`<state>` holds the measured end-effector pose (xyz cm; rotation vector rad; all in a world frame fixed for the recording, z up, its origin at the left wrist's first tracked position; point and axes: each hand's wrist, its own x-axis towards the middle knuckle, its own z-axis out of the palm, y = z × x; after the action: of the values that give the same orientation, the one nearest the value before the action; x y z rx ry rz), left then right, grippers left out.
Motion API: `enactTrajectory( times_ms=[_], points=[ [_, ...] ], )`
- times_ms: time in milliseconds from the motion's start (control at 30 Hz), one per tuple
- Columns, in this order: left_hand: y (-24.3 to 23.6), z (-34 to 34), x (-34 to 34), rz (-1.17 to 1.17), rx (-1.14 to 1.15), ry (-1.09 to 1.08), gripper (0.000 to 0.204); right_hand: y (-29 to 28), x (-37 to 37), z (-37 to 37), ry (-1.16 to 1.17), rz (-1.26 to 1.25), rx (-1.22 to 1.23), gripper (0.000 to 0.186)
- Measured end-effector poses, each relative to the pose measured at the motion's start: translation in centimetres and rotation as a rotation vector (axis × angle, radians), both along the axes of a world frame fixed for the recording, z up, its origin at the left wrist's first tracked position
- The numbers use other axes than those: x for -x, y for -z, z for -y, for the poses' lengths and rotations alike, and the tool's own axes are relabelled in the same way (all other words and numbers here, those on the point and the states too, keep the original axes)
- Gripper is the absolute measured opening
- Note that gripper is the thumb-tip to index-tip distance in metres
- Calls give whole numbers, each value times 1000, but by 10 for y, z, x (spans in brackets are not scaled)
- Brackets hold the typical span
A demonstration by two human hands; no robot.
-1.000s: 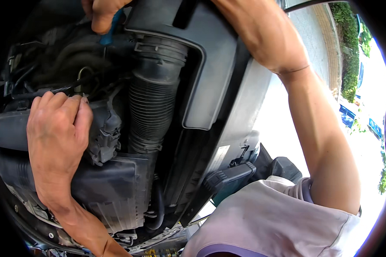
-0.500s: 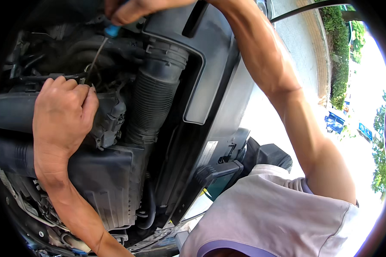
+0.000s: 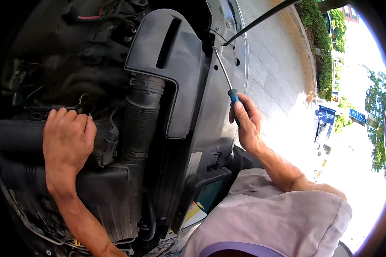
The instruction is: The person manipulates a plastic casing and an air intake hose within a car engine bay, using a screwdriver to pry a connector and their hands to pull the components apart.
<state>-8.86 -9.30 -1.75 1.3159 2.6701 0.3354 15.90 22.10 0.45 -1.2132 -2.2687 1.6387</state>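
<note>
One screwdriver [image 3: 232, 92] is gripped in the right hand [image 3: 248, 119] over the fender [image 3: 215, 113]; the left hand [image 3: 68, 139] curls over a black housing [image 3: 19, 133], its hold unclear; the ribbed intake hose [image 3: 140, 122] is attached, work seemingly unfinished.

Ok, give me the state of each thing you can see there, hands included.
Screwdriver: held, tilted, tip upward in view
Right hand: closed around the handle
Left hand: curled; whether it grips anything is hidden
Ribbed hose: appears joined at both ends
Black rod: slanting
Engine bay: open, parts exposed
</note>
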Motion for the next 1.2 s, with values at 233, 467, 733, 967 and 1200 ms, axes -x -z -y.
enactTrajectory(
  times_ms=[233,467,733,967,1200],
  points=[
    [-8,13,3,56,46,-3,24,17,-5,1,172,253,81,45],
    [15,10,2,43,90,-20,24,17,-46,-31,-90,535,-91,40],
    [29,33,12,-3,31,-17,25,10,-80,-19,-34,568,217,31],
    [44,42,17,186,203,-62,25,12,-97,-9,-166,584,56,31],
    [48,48,18,77,139,-35,23,-2,-70,12,-953,110,-459,36]
  ],
)
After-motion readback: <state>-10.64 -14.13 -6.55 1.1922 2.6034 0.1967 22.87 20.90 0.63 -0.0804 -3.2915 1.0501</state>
